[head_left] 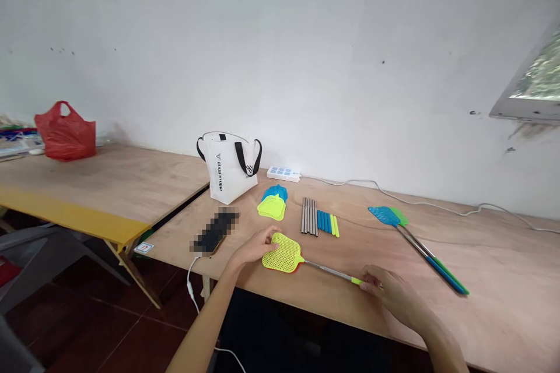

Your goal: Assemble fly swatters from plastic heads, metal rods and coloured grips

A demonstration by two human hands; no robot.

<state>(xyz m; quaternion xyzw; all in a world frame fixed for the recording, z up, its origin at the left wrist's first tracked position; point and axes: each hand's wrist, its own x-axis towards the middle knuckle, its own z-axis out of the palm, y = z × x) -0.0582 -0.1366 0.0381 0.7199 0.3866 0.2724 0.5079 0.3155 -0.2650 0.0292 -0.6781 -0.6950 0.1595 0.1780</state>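
Observation:
A yellow fly swatter (282, 253) with a metal rod lies across the front of the table, a strip of red showing under its head. My left hand (258, 246) pinches the left edge of the swatter's head between thumb and fingers. At the other end, my right hand (387, 290) is closed around the yellow grip, most of which the fingers hide. Behind the swatter are a row of metal tubes (309, 217), blue grips (324, 221) and yellow grips (335, 225). Loose yellow swatter heads (271, 206) overlap blue swatter heads (275, 191).
Blue and green fly swatters (431, 256) lie at the right. A phone (214, 233) with a white cable is at the left. Along the wall stand a white bag (230, 172) and a power strip (283, 173). A red plastic bag (67, 137) sits on the neighbouring table (131, 178).

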